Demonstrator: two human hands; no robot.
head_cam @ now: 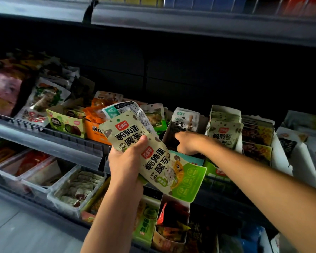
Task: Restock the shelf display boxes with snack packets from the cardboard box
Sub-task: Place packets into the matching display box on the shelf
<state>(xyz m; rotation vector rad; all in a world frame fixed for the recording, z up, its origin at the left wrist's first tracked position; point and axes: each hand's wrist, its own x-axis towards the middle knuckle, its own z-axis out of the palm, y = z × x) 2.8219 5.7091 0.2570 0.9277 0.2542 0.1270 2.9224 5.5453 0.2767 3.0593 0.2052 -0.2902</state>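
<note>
My left hand [125, 161] grips a fan of beige-and-green snack packets [124, 133] in front of the middle shelf; the lowest one [173, 172] slants down to the right. My right hand [188, 143] reaches into a white display box [166, 133] on that shelf, its fingers against dark packets [173, 128] standing inside. Whether those fingers hold anything is hidden. One box further right, a white display box [224, 108] holds matching beige-and-green packets [224, 133]. The cardboard box is out of view.
The middle shelf carries more display boxes: green [67, 125] and orange [95, 130] on the left, dark packets [257, 136] on the right. Clear trays [75, 189] of packets sit on the lower shelf. Another shelf edge [190, 24] hangs overhead.
</note>
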